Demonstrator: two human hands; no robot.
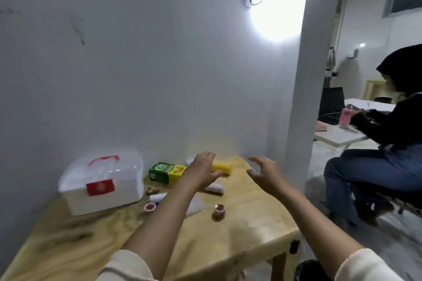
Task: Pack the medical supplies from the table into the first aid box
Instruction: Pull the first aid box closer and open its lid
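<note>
A white first aid box (102, 187) with a clear lid, red handle and red cross label stands closed at the table's far left. Beside it lie a green and yellow carton (165, 172), a yellow box (222, 167), a white roll (158, 197), a white tube (214, 188) and two small round jars (150, 207) (219, 209). My left hand (202, 172) hovers over the supplies with fingers spread, holding nothing, partly hiding the yellow box. My right hand (266, 172) is open above the table's far right corner.
The wooden table (239, 239) stands against a white wall, with a pillar (303, 97) at its right. A person (392, 139) sits at another table to the right. The view is blurred by motion.
</note>
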